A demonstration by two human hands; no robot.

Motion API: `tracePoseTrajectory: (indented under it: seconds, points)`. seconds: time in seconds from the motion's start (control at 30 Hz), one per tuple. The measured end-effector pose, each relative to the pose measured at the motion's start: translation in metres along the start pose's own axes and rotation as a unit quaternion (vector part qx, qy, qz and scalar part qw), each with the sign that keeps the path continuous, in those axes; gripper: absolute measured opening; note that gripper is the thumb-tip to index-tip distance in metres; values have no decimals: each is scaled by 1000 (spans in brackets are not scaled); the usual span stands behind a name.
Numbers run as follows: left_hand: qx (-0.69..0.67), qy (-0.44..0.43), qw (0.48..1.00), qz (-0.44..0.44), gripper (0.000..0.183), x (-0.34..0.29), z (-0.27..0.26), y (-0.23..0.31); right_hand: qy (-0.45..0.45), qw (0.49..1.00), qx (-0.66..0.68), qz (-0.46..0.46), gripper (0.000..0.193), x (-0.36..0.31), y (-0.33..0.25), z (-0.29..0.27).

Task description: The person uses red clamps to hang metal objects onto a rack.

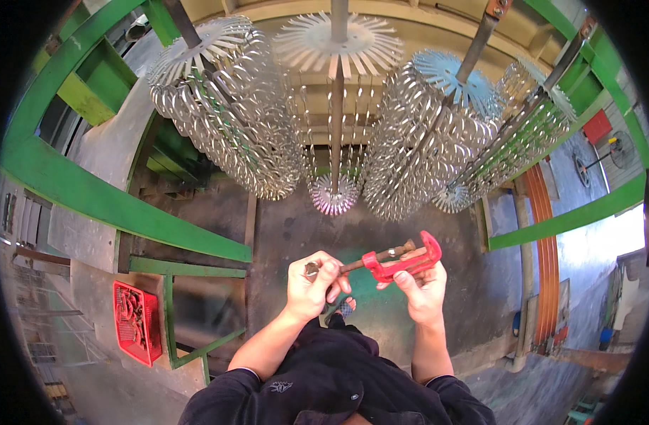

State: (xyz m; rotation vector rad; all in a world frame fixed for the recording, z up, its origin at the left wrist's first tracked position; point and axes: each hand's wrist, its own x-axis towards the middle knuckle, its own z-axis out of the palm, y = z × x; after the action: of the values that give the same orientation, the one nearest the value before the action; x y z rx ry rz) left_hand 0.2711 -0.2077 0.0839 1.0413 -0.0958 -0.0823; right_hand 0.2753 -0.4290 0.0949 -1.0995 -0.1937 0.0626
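A red C-clamp (pixel 389 270) with a brownish screw is held up between my two hands, in front of my body. My right hand (pixel 423 296) is closed around the red frame, its thumb lying along it. At the other end, the fingers of my left hand (pixel 311 289) are wrapped round the screw's handle end. The screw (pixel 353 267) runs through the frame, and its tip points toward the far jaw on the right. A gap shows between tip and jaw, with nothing clamped there.
Ahead hang several round racks (pixel 232 106) densely covered in shiny metal pieces; the middle rack (pixel 338 42) carries fewer. Green steel beams (pixel 126 205) frame both sides. A red plastic basket (pixel 154 340) with reddish clamps sits at left. A fan (pixel 615 152) stands far right.
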Motion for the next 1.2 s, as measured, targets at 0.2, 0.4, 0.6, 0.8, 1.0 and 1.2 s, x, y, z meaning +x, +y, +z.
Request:
tracePoseTrajectory:
  seconds: [0.2,0.4,0.6,0.8,1.0,1.2]
  points:
    - [36,-13,983,181,67,24,-1,22,-60,996,34,-63,44,64,12,60]
    - [218,65,870,438,41,100,19,141,-176,975,1,-136,44,154,-67,160]
    - [449,185,510,710,19,229,68,302,-55,782,-367,-502,18,256,-170,158]
    - [569,245,486,616,23,321,77,340,17,561,-483,-672,31,351,-242,157]
    - [560,229,446,659,21,335,103,329,59,423,-505,-750,34,421,-277,175]
    - [533,221,432,693,25,347,107,324,45,319,-485,-813,21,449,-298,176]
